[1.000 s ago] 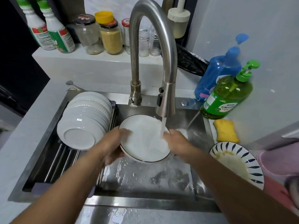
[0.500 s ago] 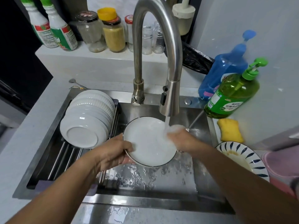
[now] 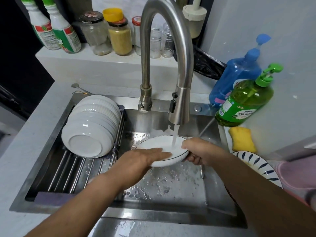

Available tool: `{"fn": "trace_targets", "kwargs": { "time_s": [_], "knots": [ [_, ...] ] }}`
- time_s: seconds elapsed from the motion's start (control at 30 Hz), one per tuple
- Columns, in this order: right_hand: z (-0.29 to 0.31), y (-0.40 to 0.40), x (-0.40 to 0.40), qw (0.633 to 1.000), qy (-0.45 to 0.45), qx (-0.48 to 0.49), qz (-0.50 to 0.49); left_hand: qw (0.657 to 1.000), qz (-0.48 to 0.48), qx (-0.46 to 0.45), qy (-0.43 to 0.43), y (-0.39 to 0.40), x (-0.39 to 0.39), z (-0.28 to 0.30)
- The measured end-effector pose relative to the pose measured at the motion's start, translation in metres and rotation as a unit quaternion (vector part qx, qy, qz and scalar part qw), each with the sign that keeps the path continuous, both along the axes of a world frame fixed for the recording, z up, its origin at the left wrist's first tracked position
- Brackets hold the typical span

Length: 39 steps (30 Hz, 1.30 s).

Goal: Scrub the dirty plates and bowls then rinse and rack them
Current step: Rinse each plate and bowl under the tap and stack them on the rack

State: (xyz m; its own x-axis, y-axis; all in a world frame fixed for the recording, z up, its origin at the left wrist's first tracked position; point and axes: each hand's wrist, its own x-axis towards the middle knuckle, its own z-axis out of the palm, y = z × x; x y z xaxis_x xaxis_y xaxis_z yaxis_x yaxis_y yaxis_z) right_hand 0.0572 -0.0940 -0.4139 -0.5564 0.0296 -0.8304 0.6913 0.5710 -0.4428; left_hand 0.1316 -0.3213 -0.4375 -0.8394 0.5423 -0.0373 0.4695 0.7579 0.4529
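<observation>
A white plate with a thin dark rim point(image 3: 159, 142) lies nearly flat over the sink point(image 3: 171, 190), under water running from the steel faucet point(image 3: 179, 106). My right hand point(image 3: 200, 151) grips the plate's right edge, fingers curled beneath it. My left hand point(image 3: 145, 158) lies flat across the plate's near face with straight fingers. Several white ribbed bowls point(image 3: 90, 127) lean stacked on the metal rack point(image 3: 71, 170) at the sink's left. A dirty plate with blue leaf marks point(image 3: 256, 165) sits on the counter at right.
A yellow sponge point(image 3: 242, 141), a green soap bottle point(image 3: 244, 101) and a blue pump bottle point(image 3: 237, 72) stand right of the sink. Jars point(image 3: 119, 36) and spray bottles point(image 3: 58, 31) line the back ledge. A pink container point(image 3: 297, 178) sits at far right.
The plate has tipped from facing me to nearly flat and dropped lower. My left hand moved from its left rim onto its face; my right hand shifted to grip the right edge.
</observation>
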Motion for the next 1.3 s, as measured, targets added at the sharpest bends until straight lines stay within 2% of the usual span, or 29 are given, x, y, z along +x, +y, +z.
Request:
{"fn": "trace_targets", "kwargs": {
  "time_s": [0.07,0.13,0.2,0.27,0.3,0.33,0.4,0.47,0.57,0.67,0.8,0.87,0.9,0.97,1.03,1.1,1.2,1.27,1.3],
  "knots": [
    [0.012,-0.005,-0.001,0.999,0.002,-0.017,-0.03,0.998,0.017,0.056,-0.027,0.004,0.002,0.001],
    [0.018,-0.015,-0.005,0.997,0.035,-0.023,-0.067,0.976,0.09,0.149,-0.132,0.011,0.007,0.002],
    [0.012,-0.032,-0.015,0.993,0.092,-0.007,-0.079,0.918,0.176,0.257,-0.244,0.023,0.01,0.004],
    [0.008,-0.039,-0.011,0.982,0.145,-0.039,-0.113,0.863,0.217,0.342,-0.303,0.033,0.01,0.005],
    [0.004,-0.044,-0.012,0.975,0.162,-0.039,-0.145,0.841,0.228,0.373,-0.318,0.038,0.01,0.008],
    [0.002,-0.052,-0.014,0.978,0.164,-0.029,-0.128,0.82,0.239,0.399,-0.332,0.042,0.01,0.011],
    [0.002,-0.068,-0.01,0.986,0.164,-0.025,-0.024,0.783,0.264,0.437,-0.355,0.047,0.008,0.014],
    [0.004,-0.076,0.001,0.974,0.224,-0.006,0.035,0.745,0.286,0.469,-0.38,0.052,0.005,0.018],
    [0.003,-0.079,0.01,0.956,0.269,-0.045,0.111,0.681,0.306,0.517,-0.418,0.051,0.002,0.018],
    [0.011,-0.066,0.006,0.968,0.221,-0.072,0.095,0.62,0.301,0.564,-0.455,0.043,0.007,0.016],
    [0.003,-0.044,-0.021,0.986,0.144,0.056,0.06,0.549,0.29,0.63,-0.466,0.034,0.016,0.014],
    [-0.007,-0.035,-0.029,0.984,0.16,0.054,0.047,0.509,0.293,0.67,-0.455,0.033,0.016,0.015],
    [-0.012,-0.033,-0.027,0.986,0.16,0.038,0.019,0.491,0.297,0.689,-0.443,0.034,0.015,0.016],
    [-0.035,-0.031,-0.023,0.985,0.125,-0.011,-0.118,0.459,0.318,0.718,-0.416,0.039,0.012,0.015],
    [-0.06,-0.034,-0.023,0.955,0.096,-0.091,-0.265,0.436,0.338,0.736,-0.393,0.046,0.009,0.013],
    [-0.082,-0.037,-0.017,0.906,0.088,-0.187,-0.369,0.417,0.346,0.749,-0.381,0.053,0.008,0.01],
    [-0.071,-0.043,0.003,0.853,0.042,-0.265,-0.447,0.369,0.366,0.762,-0.386,0.057,0.008,0.005],
    [-0.062,-0.046,0.01,0.832,0.067,-0.321,-0.447,0.325,0.388,0.763,-0.403,0.053,0.005,-0.006],
    [-0.057,-0.049,0.012,0.829,0.095,-0.323,-0.446,0.329,0.411,0.749,-0.404,0.051,0.002,-0.015]
  ]
}}
